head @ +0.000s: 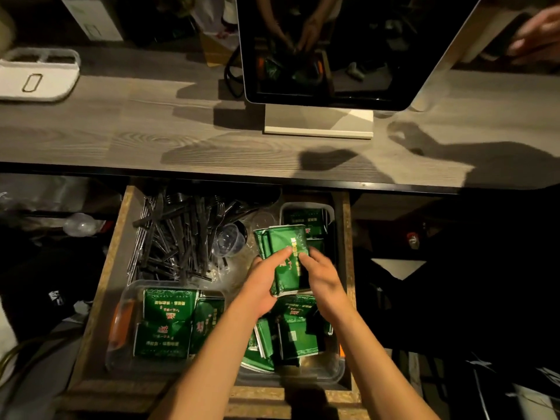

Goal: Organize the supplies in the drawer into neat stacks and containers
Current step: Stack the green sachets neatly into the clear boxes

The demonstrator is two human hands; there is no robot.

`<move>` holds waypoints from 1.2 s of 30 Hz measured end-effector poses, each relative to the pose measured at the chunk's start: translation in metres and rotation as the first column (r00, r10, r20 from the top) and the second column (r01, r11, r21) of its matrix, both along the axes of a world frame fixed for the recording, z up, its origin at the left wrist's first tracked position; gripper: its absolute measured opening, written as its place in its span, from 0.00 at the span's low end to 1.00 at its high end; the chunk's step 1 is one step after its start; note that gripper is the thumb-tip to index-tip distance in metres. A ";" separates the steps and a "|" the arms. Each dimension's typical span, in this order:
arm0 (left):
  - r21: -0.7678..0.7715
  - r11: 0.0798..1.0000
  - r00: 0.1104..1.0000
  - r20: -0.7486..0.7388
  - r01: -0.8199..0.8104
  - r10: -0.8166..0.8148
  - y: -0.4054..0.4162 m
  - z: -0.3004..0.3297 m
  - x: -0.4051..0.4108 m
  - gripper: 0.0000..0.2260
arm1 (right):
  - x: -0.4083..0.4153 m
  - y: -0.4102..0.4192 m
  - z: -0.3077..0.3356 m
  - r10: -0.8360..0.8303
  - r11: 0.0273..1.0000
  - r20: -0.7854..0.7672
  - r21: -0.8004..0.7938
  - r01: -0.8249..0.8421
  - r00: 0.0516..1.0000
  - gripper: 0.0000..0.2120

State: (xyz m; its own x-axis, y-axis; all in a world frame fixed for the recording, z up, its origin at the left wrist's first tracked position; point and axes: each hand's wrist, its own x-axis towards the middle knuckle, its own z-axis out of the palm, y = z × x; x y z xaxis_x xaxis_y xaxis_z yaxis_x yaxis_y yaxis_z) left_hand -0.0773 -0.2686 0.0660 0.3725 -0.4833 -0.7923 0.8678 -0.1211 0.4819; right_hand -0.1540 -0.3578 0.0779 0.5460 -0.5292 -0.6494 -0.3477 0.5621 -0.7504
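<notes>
Squaring a stack of green packets (pixel 283 262), left hand (pixel 260 286) and right hand (pixel 321 277) both grip it above the drawer (pixel 103 286); next, seat it in the rear clear container (pixel 328 209).

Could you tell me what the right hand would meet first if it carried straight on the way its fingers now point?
The right hand points up and left, so past the green packets it grips, it would probably meet the clear plastic cup, though depth is uncertain.
</notes>
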 end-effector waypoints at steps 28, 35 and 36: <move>0.146 0.972 0.982 -0.011 -0.185 0.188 0.054 -0.076 0.033 0.57 | 0.011 -0.042 -0.100 0.721 0.351 -0.583 -0.159 -0.923 0.375 0.12; 0.126 0.981 0.989 0.002 -0.149 0.150 0.059 -0.101 0.025 0.53 | -0.001 -0.039 -0.081 0.565 0.554 -0.508 -0.349 -0.756 0.650 0.07; 0.123 0.979 0.986 0.000 -0.164 0.166 0.057 -0.095 0.024 0.54 | 0.000 -0.039 -0.073 0.488 0.635 -0.463 -0.394 -0.665 0.740 0.07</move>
